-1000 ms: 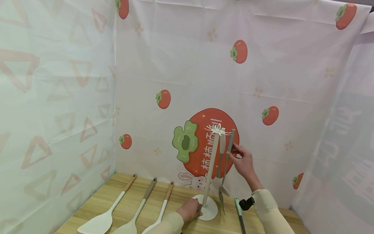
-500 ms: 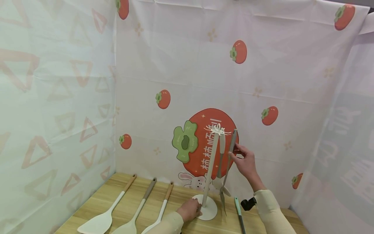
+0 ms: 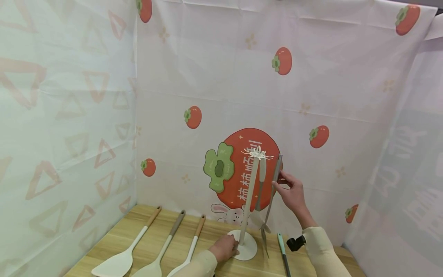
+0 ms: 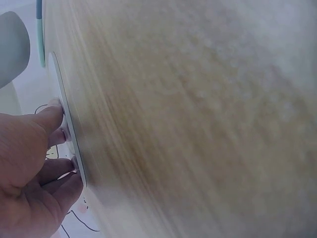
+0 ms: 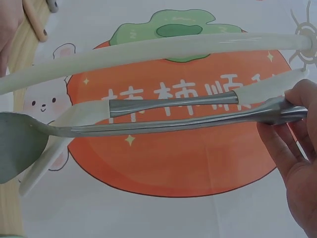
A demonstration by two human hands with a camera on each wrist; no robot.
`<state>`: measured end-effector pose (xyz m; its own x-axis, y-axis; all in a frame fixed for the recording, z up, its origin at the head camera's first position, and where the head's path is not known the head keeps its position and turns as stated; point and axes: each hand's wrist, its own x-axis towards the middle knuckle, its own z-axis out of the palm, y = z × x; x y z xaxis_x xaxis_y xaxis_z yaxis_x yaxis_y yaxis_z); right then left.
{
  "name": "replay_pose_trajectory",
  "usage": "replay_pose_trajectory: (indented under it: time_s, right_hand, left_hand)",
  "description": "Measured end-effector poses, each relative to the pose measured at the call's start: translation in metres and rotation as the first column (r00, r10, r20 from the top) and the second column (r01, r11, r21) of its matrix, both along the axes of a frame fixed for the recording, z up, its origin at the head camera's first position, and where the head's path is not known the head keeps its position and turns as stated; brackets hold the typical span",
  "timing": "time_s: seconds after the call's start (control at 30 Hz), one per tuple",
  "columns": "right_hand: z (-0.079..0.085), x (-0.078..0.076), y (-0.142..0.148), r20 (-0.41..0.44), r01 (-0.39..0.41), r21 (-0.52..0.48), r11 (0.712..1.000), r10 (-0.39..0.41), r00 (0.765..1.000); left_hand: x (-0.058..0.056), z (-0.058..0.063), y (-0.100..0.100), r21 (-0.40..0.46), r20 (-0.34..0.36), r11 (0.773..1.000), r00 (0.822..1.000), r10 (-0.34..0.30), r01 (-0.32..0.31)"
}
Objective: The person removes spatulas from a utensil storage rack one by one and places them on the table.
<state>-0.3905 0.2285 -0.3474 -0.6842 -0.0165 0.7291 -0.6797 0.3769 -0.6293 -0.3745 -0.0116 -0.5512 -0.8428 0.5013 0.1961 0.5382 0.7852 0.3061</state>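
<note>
A white utensil rack [image 3: 250,192] has a round base [image 3: 247,251] and curled hooks at the top. My left hand [image 3: 225,248] holds the base down, its thumb and fingertips [image 4: 55,111] on the disc by the pole. With the thumb and fingers of my right hand [image 3: 290,192] I pinch a metal spatula [image 5: 158,128] near the top of its handle. It hangs blade down, just right of the hooks, and the handle's end is at their height. Behind it a spatula with a pale handle and grey shaft [image 3: 262,171] hangs from the rack.
On the wooden table [image 3: 114,234] at left lie a white turner with a wooden handle [image 3: 121,261], a grey-handled one [image 3: 169,238] and another wooden-handled utensil [image 3: 195,242]. A mint-handled utensil [image 3: 282,246] lies at right. A printed cloth [image 3: 228,69] stands behind.
My right hand has moved slightly right with the metal spatula, whose top has come away from the hook tips. Its blade has turned a little. The left hand stays on the base.
</note>
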Motion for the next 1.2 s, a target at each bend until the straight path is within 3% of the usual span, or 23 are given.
replay_pose_trajectory:
  time_s: [0.27, 0.43, 0.73, 1.0, 1.2]
  right_hand:
    - [0.01, 0.026, -0.004, -0.026, -0.01, 0.048, 0.999, 0.011, 1.0]
    - [0.008, 0.029, -0.002, -0.032, -0.019, 0.039, 0.999, 0.02, 0.999]
    - [-0.014, 0.005, 0.016, -0.042, 0.029, 0.038, 0.999, -0.027, 0.999]
    - [0.007, 0.036, 0.015, -0.05, 0.052, 0.057, 0.997, -0.049, 0.998]
    - [0.012, 0.043, 0.023, -0.044, 0.091, 0.056, 0.994, -0.089, 0.995]
  left_hand:
    - [-0.002, -0.001, 0.0, 0.021, 0.034, 1.0, 0.999, 0.008, -0.009]
    - [-0.001, -0.002, 0.001, 0.02, 0.031, 1.0, 0.999, 0.009, -0.01]
    - [0.0, 0.0, 0.0, 0.017, 0.007, 1.0, 1.0, -0.012, 0.012]
    - [0.0, 0.0, 0.0, 0.0, -0.006, 1.0, 1.0, -0.006, 0.006]
    - [0.0, -0.001, 0.0, -0.016, -0.01, 1.0, 1.0, 0.003, -0.004]
